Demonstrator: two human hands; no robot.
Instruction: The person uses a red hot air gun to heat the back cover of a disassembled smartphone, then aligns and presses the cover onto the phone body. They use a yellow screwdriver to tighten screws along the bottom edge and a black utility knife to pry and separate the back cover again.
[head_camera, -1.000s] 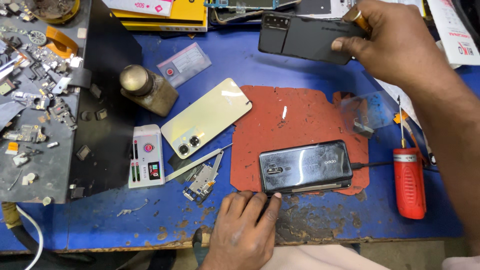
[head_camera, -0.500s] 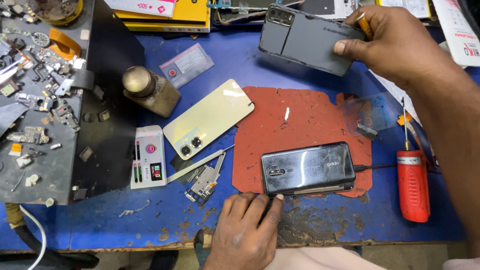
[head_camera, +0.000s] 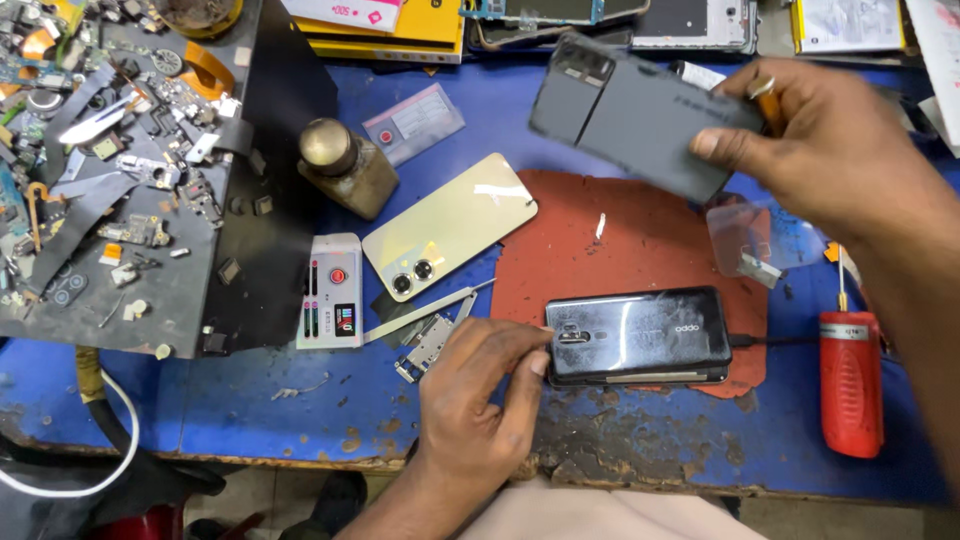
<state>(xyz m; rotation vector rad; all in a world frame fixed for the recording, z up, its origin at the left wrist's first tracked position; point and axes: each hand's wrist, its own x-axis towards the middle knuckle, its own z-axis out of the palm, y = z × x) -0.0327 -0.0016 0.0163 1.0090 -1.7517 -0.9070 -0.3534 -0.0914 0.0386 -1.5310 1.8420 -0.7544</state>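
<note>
Fingertips of left hand (head_camera: 480, 385) touch black phone's (head_camera: 640, 335) left edge.

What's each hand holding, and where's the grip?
Right hand holds the grey phone back cover by its right end. Left hand holds nothing; its fingertips touch the black phone at its left end.

A flat yellow package (head_camera: 395, 28) with a pink-and-white label (head_camera: 350, 12) lies at the far edge; just near it, a clear rectangular sachet (head_camera: 412, 122) carries a red round sticker. Left of the gold phone, a small white tester (head_camera: 330, 290) shows a tiny dark screen
</note>
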